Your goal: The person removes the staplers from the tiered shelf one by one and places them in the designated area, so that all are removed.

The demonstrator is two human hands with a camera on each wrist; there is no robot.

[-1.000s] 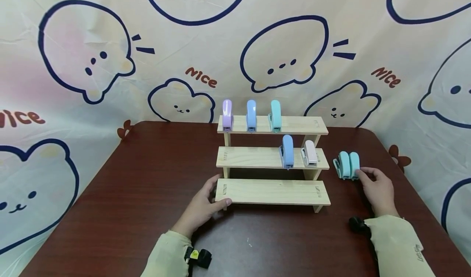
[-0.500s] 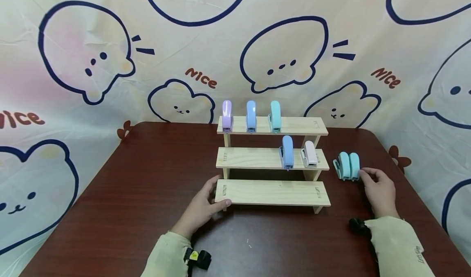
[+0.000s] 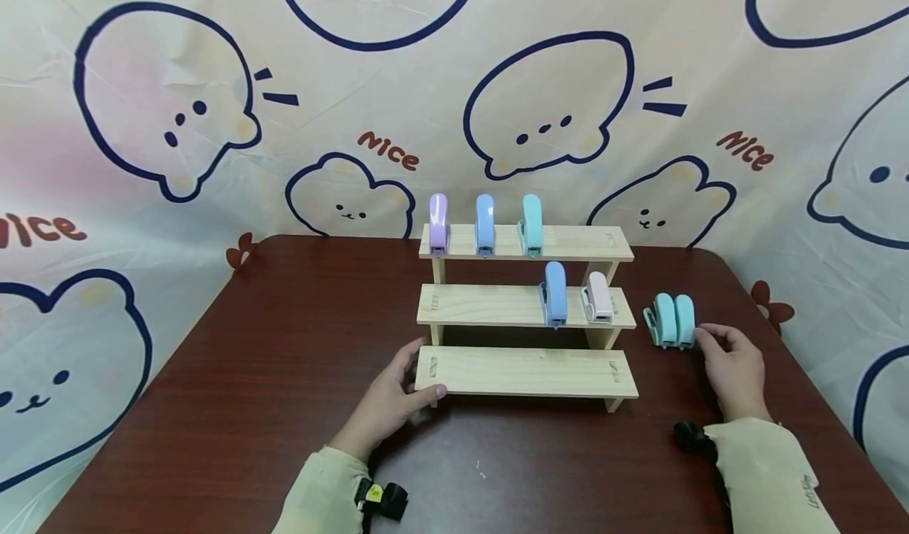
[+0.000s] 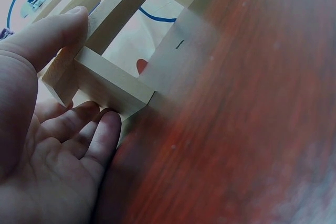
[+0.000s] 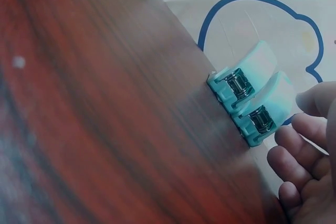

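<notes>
Your left hand (image 3: 385,406) grips the rack (image 3: 490,305) at eight o'clock. Right hand (image 3: 733,367) empty, fingers loosely curled, beside two staplers (image 3: 684,321) at three o'clock.

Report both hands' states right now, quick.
Left hand: closed, holding the pale three-tier wooden shelf.
Right hand: open, holding nothing, beside two rounded teal staplers.

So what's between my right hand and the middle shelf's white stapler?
In the head view: two teal staplers on the table, then a bare strip before the rack.
</notes>
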